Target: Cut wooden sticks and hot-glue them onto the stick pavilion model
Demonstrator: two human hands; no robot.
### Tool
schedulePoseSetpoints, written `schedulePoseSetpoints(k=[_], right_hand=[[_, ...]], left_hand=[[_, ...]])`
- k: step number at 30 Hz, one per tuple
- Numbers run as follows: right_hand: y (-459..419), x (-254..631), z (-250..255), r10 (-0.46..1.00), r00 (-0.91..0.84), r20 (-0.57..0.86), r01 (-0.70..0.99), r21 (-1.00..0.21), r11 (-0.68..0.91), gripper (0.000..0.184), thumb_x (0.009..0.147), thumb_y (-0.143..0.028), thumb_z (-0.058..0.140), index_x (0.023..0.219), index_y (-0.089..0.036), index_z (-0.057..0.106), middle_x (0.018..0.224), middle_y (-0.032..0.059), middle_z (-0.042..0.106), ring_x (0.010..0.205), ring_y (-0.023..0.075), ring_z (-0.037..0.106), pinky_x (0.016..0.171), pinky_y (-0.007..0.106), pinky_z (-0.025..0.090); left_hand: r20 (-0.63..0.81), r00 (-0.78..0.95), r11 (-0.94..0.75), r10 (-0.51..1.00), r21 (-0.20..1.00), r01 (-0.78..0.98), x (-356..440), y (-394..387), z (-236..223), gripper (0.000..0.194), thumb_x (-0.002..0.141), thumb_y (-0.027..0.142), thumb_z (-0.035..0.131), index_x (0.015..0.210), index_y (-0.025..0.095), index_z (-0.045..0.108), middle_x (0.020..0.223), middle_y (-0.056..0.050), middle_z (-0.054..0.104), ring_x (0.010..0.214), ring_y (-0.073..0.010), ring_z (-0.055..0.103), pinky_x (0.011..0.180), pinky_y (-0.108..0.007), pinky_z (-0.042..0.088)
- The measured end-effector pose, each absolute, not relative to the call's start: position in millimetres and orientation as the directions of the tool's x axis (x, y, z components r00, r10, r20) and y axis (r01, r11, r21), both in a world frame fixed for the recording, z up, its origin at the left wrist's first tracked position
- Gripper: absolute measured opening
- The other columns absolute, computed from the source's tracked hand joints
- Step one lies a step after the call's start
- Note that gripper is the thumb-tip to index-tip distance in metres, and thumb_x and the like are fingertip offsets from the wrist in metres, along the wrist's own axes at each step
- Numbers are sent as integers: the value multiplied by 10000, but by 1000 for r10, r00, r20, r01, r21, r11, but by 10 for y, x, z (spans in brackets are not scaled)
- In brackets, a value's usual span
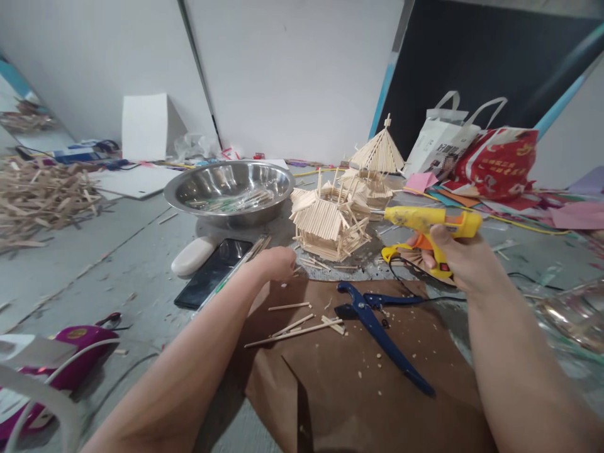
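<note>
My right hand (465, 258) grips a yellow hot glue gun (415, 218), finger near its orange trigger. The gun's nozzle points left at a small pavilion model (325, 223) built of thin wooden sticks. My left hand (279, 263) is closed low in front of that model; whatever its fingers hold, if anything, is hidden. Short sticks (315, 263) lie on the floor just right of it. Behind the model stands a stick section with a pointed roof (380, 151). Loose sticks (295, 330) and blue cutters (389, 343) lie on a brown sheet (358, 402).
A steel basin (174, 200) with bagged sticks sits at back left. Beside my left forearm are a phone (214, 274) and a white rounded object (192, 255). The glue gun's black cord crosses behind the cutters. A purple device (70, 358) lies front left; bags (497, 165) stand back right.
</note>
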State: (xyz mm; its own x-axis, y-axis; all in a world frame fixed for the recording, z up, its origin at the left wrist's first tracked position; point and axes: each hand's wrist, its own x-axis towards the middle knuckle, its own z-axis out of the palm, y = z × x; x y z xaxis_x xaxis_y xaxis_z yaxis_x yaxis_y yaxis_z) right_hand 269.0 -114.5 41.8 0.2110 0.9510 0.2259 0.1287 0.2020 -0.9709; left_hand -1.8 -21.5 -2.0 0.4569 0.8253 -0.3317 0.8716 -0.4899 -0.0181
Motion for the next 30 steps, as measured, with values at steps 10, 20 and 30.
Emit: schedulePoseSetpoints(k=[10, 20, 30], right_hand=[[-1124, 2676, 403, 951, 222, 215, 110, -975, 194, 353, 619, -488, 590, 658, -145, 512, 460, -14, 491, 335, 55, 390, 310, 193, 278], [-1129, 2656, 396, 951, 226, 211, 167, -970, 176, 343, 644, -492, 559, 673, -152, 524, 382, -43, 431, 322, 63, 371, 310, 197, 277], [-1089, 2672, 348, 963, 189, 190, 221, -964, 147, 354, 640, -517, 540, 633, -164, 541, 456, -15, 495, 338, 65, 381, 320, 210, 286]], left_hand=[[-92, 594, -532, 799, 352, 770, 47, -348, 220, 129, 622, 164, 467, 689, 175, 577, 648, -24, 594, 569, -123, 514, 516, -220, 358], [-69, 511, 109, 857, 993, -49, 532, -533, -81, 149, 675, 243, 556, 775, 133, 551, 596, 14, 546, 473, -66, 532, 470, -193, 436], [-155, 377, 297, 913, 887, -354, 730, -504, -210, 190, 648, 286, 604, 635, 122, 511, 524, 24, 547, 329, -33, 432, 319, -155, 338]])
